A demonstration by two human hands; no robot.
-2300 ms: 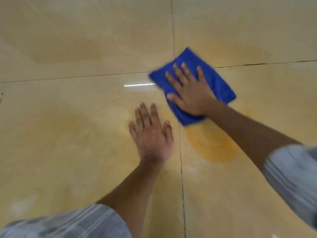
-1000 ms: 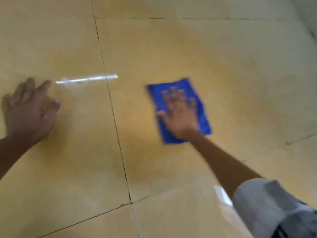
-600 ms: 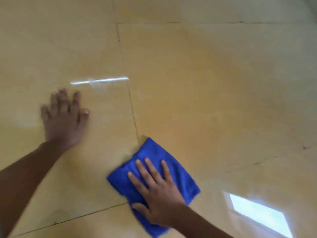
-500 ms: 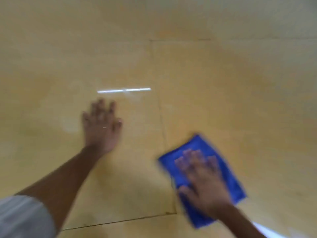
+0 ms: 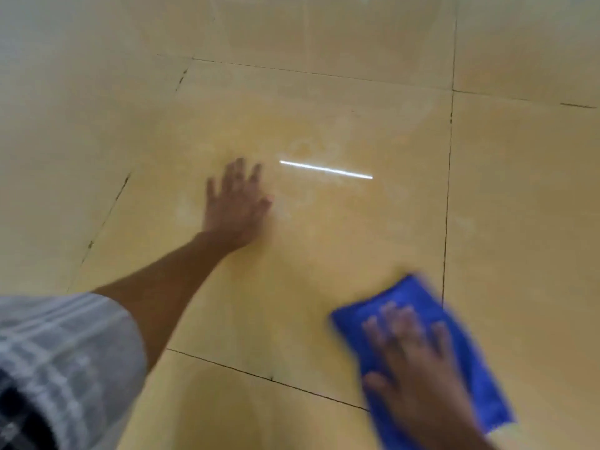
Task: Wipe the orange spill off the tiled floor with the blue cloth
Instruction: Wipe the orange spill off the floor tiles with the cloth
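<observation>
The blue cloth [image 5: 399, 303] lies flat on the tiled floor [image 5: 519, 190] at the lower right, over a tile joint. My right hand [image 5: 415, 362] presses down on it with spread fingers and is motion-blurred. My left hand [image 5: 235, 203] rests palm-down on the middle tile, fingers apart, holding nothing, well left of the cloth. A thin orange film [image 5: 324, 241] tints the middle tile between the two hands, with paler smeared streaks in it.
Dark grout lines cross the glossy beige tiles. A bright strip of reflected light [image 5: 325, 169] sits just right of my left hand. My grey checked sleeve [image 5: 61, 362] fills the lower left corner.
My right hand has slid the cloth right and toward me across the tile joint. My left hand stays planted flat on the floor. The view has shifted left.
</observation>
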